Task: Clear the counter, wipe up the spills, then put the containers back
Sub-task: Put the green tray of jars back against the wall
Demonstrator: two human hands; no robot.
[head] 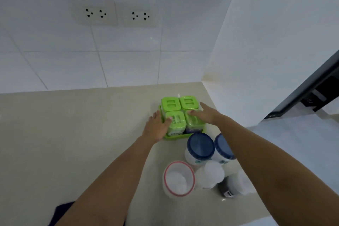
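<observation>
A green tray (176, 136) with several green-lidded spice containers (171, 104) sits on the beige counter (73, 134) near the back right corner. My left hand (157, 126) grips the tray's left side, thumb on the front left lid. My right hand (205, 113) holds the right side, thumb on the front right container. Two white jars with blue lids (200, 146) stand just in front of the tray. Nearer me are a clear container with a red-rimmed lid (178, 179), a white-lidded jar (211, 174) and another pale jar (236, 185), partly under my right forearm.
White tiled wall behind with two double sockets (95, 13). A white side wall closes the counter on the right. A dark blue cloth (60, 213) lies at the counter's front edge by my left elbow. A black frame (311, 88) shows at far right.
</observation>
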